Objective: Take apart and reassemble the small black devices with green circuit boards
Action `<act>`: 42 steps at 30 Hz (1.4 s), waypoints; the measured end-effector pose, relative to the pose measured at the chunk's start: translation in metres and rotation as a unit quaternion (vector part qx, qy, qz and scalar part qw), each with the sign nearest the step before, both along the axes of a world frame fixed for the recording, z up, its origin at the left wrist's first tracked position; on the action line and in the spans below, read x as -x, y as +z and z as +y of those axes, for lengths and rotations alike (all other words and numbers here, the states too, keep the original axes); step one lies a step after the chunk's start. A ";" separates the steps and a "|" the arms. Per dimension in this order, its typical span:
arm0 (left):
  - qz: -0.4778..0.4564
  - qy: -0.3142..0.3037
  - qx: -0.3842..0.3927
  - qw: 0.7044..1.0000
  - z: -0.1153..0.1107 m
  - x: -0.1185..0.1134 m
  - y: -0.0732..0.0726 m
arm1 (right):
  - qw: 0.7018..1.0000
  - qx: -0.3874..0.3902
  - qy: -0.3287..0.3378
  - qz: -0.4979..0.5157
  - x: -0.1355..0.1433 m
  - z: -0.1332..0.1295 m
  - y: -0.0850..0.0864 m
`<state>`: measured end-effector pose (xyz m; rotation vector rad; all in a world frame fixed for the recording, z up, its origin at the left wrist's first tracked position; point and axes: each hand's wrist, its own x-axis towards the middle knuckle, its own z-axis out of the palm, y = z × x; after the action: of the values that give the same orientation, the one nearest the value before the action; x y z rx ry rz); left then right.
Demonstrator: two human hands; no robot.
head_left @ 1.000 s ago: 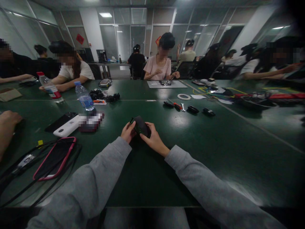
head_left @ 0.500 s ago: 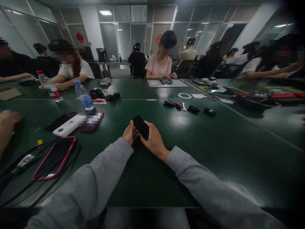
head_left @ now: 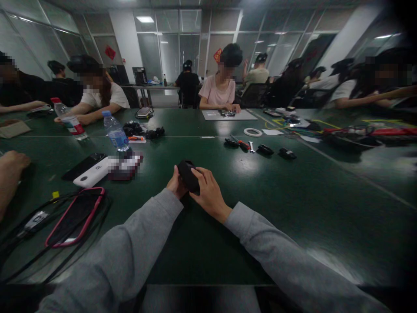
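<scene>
A small black object point(head_left: 188, 174) is held above the green table point(head_left: 208, 243), near the middle of the view. My left hand point(head_left: 176, 183) grips its left side, with the thumb up along the edge. Around its right side and lower end curl the fingers of my right hand point(head_left: 210, 193). The palm side of my left hand is partly hidden behind the object. Both hands are closed on the same thing, with their fingertips close together.
To the left lie a pink-framed phone point(head_left: 76, 217), black cables, a white device point(head_left: 93, 171) and a blue-capped bottle point(head_left: 116, 134). Beyond my hands are a screwdriver point(head_left: 243, 144), a wrench point(head_left: 251, 147) and a white ring point(head_left: 253, 132). A person's hand point(head_left: 14, 167) rests at far left.
The black object has turned in my hands and now shows a more rounded side. The fingers of my right hand have moved up over it.
</scene>
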<state>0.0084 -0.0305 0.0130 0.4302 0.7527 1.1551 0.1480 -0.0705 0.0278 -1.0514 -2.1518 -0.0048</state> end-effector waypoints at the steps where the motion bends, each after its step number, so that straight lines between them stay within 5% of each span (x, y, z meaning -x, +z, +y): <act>1: -0.002 0.002 0.001 1.000 0.000 0.000 0.000 | 1.000 -0.002 -0.001 -0.003 0.000 0.000 0.000; 20: -0.029 0.005 0.052 0.998 0.001 0.003 0.008 | 0.999 0.011 0.044 0.011 0.002 -0.001 -0.001; 27: -0.069 -0.032 -0.014 0.997 -0.001 0.004 0.003 | 0.996 -0.049 0.031 0.071 0.001 -0.008 0.007; 32: -0.065 -0.010 0.003 0.998 -0.003 0.004 0.005 | 0.994 -0.013 0.103 0.019 0.003 -0.007 0.005; 42: -0.080 -0.020 -0.004 0.997 -0.003 0.005 0.006 | 0.994 -0.011 0.108 -0.024 0.000 -0.004 0.009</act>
<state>0.0033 -0.0336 0.0191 0.3535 0.5984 1.1407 0.1483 -0.0747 0.0366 -0.8087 -2.2928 0.0482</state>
